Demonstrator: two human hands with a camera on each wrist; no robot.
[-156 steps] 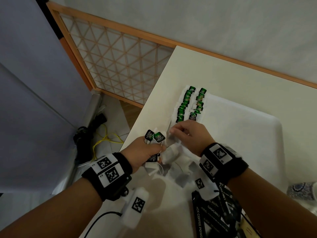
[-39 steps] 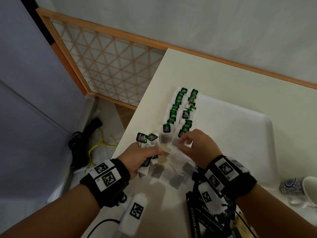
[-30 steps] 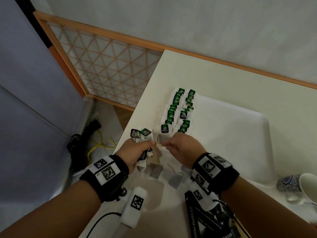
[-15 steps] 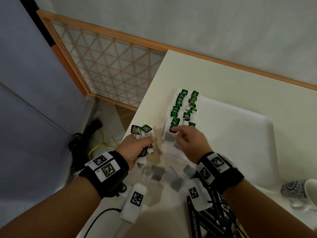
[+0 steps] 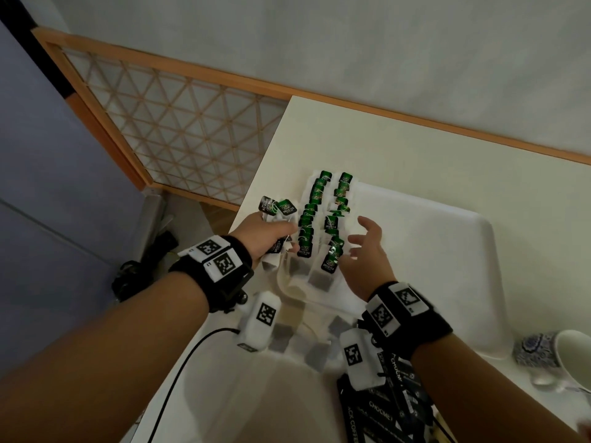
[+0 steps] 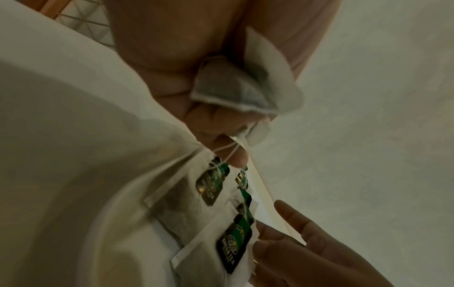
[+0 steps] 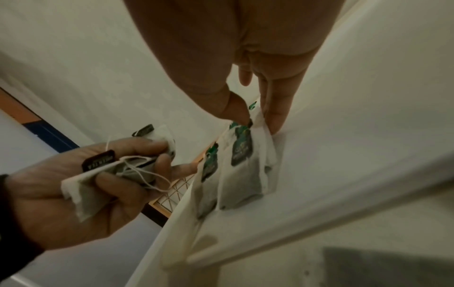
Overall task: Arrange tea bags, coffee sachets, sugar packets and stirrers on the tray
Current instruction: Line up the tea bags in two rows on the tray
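A white tray [image 5: 447,251] lies on the cream table. Two rows of green-tagged tea bags [image 5: 319,212] run along its left edge. The nearest bag [image 5: 331,263] [image 7: 242,165] ends the right-hand row. My right hand [image 5: 358,235] [image 7: 255,118] hovers just right of that bag, fingers spread and holding nothing; its thumb and a straight finger touch the bag's top. My left hand [image 5: 271,238] [image 6: 233,93] grips a bunch of tea bags [image 7: 103,174] beside the tray's left rim, two tags [image 5: 276,206] sticking up.
Several loose tea bags [image 5: 315,356] lie on the table in front of the tray. Black coffee sachets [image 5: 383,410] are piled at the near right. A blue-patterned cup [image 5: 563,353] stands at the far right. The table's left edge drops to a floor with cables.
My right hand took a tea bag from by the left hand, laid it at the near end of the right-hand row, then let go and spread its fingers. The left hand kept its bunch.
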